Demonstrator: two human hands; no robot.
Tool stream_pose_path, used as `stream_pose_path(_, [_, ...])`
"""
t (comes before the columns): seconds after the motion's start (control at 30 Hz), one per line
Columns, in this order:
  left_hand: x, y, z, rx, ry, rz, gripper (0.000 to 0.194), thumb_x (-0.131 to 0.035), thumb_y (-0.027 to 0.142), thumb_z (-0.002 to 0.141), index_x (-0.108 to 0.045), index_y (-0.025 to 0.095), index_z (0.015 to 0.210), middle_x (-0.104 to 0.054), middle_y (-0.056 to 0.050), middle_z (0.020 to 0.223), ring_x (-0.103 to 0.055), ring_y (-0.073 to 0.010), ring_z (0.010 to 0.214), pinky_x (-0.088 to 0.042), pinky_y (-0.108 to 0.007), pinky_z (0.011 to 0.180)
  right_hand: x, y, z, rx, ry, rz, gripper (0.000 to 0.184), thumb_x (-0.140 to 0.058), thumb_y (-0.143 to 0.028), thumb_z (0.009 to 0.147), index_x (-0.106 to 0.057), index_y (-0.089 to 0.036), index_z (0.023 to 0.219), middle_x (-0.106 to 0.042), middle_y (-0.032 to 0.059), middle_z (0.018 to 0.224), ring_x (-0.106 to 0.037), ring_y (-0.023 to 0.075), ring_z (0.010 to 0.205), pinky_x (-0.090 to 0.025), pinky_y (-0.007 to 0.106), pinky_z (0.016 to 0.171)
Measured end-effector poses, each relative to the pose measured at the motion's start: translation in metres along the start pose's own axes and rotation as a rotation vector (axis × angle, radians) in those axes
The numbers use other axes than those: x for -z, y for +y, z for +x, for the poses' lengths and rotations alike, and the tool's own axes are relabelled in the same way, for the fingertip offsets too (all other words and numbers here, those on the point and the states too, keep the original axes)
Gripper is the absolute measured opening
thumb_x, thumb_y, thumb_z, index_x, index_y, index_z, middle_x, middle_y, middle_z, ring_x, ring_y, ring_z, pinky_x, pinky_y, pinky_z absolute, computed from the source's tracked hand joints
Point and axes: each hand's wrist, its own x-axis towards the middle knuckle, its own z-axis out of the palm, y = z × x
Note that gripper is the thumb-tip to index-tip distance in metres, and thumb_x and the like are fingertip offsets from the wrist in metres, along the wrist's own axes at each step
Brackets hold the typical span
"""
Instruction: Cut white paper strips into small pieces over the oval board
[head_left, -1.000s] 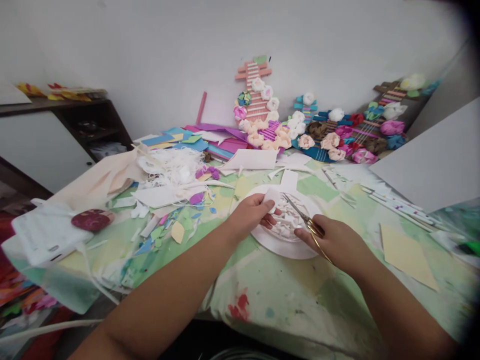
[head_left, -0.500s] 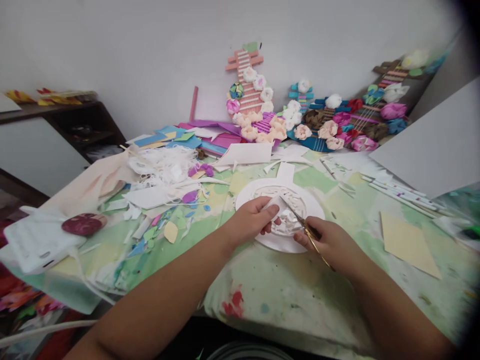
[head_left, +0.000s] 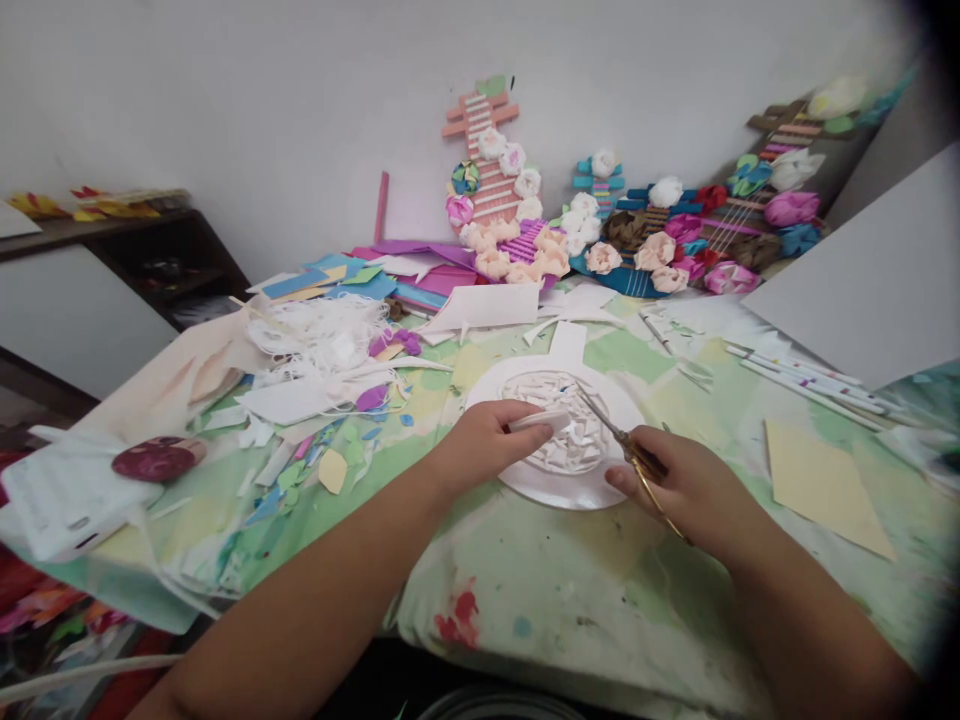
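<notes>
Between the thumb and fingers of my left hand (head_left: 499, 440) is a small white paper piece (head_left: 551, 418), seen nearly edge-on. My right hand (head_left: 667, 475) grips gold-handled scissors (head_left: 636, 452), their blades pointing up and left, a short way from the paper. Both hands are above a white paper ring (head_left: 484, 385) with a strip (head_left: 568, 345) sticking out at its far side. Inside the ring lies a heap of small white paper scraps (head_left: 581, 440), partly hidden by my left hand and the paper.
White string (head_left: 322, 325), coloured paper sheets (head_left: 330, 280) and cut scraps cover the left side. Guitar-shaped crafts with paper flowers (head_left: 495, 190) lean on the back wall. A yellow sheet (head_left: 825, 490) and white sticks (head_left: 810, 378) lie right; a white device (head_left: 67, 490) sits left.
The white paper in my left hand has turned from facing me to nearly edge-on. My right hand with the scissors has shifted slightly right, and the blades have come away from the paper.
</notes>
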Motion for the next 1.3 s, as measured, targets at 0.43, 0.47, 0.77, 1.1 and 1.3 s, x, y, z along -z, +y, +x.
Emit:
stream_pose_path(0.43, [0.013,0.006,-0.002,-0.064,-0.266,0.152,0.023,-0.047,0.033,0.069,-0.059,0.015,0.076,-0.056,0.000,0.067,-0.048,-0.0116,0.066,-0.036,-0.020,0.060,0.004,0.002,-0.003,0.197,-0.170,-0.025,0.039,-0.046,-0.056,0.066,-0.037,-0.019,0.057,-0.043,-0.0017,0.056,-0.038,0.0111,0.051,-0.025,0.022,0.046])
stream_pose_path(0.47, [0.015,0.007,-0.002,-0.071,-0.287,0.154,0.024,-0.047,0.033,0.069,-0.060,0.015,0.079,-0.057,0.000,0.071,-0.049,-0.0124,0.069,-0.037,-0.020,0.063,0.004,0.002,-0.003,0.208,-0.180,-0.016,0.039,-0.046,-0.055,0.066,-0.037,-0.019,0.057,-0.043,-0.0017,0.056,-0.038,0.0111,0.051,-0.025,0.022,0.046])
stream_pose_path(0.77, [0.020,0.006,-0.001,-0.073,-0.335,0.167,0.022,-0.050,0.031,0.068,-0.060,0.013,0.077,-0.059,-0.001,0.070,-0.051,-0.0119,0.067,-0.038,-0.019,0.061,0.000,0.003,-0.002,0.213,-0.233,-0.011,0.038,-0.045,-0.054,0.069,-0.039,-0.019,0.055,-0.044,-0.0013,0.053,-0.039,0.0111,0.050,-0.025,0.022,0.046])
stream_pose_path(1.1, [0.015,0.000,0.004,0.020,-0.177,0.055,0.023,-0.053,0.036,0.065,-0.061,0.015,0.073,-0.055,0.001,0.065,-0.048,-0.0096,0.061,-0.036,-0.019,0.055,-0.003,0.007,0.003,0.078,-0.140,-0.032,0.041,-0.043,-0.056,0.067,-0.037,-0.019,0.051,-0.041,-0.0016,0.049,-0.036,0.0107,0.047,-0.024,0.022,0.044])
stream_pose_path(1.3, [0.011,0.002,0.002,0.129,-0.090,-0.086,0.021,-0.055,0.034,0.064,-0.061,0.016,0.072,-0.051,0.002,0.061,-0.047,-0.0075,0.056,-0.036,-0.018,0.051,-0.006,0.014,0.003,-0.003,-0.025,0.259,0.043,-0.037,-0.062,0.066,-0.041,-0.020,0.055,-0.043,-0.0011,0.052,-0.039,0.0114,0.048,-0.029,0.024,0.045])
